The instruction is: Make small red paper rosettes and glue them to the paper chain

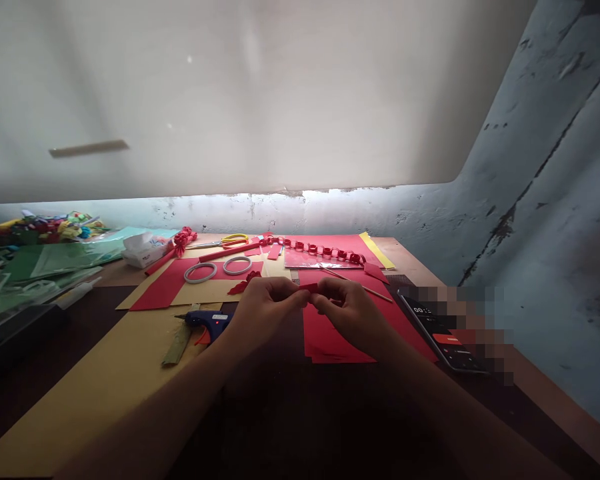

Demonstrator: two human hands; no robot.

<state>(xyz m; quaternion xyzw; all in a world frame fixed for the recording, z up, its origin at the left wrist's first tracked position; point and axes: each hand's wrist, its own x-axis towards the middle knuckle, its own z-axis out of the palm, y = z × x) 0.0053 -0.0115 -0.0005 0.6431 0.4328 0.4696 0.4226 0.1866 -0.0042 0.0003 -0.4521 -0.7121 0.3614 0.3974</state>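
Note:
Between the fingertips of both hands is a small piece of red paper [309, 288], held over the middle of the table. My left hand [266, 303] pinches its left end, and my right hand [347, 307] pinches the right end. Beneath my right hand lie red paper sheets [330, 343]. A blue glue gun [207, 321] rests beside my left wrist, its nozzle pointing left over a stained strip. Just behind my left hand is a crinkled red paper piece [245, 283]. A thin stick [377, 293] lies on the red sheets past my right hand.
Two tape rolls [200, 273] sit on red and tan sheets. Farther back are yellow-handled scissors [225, 241], a red rolled tube [230, 251] and a row of curled red paper pieces [327, 252]. A phone [443, 333] lies right; plastic bags [40, 267] and a tissue pack [147, 249] stand left.

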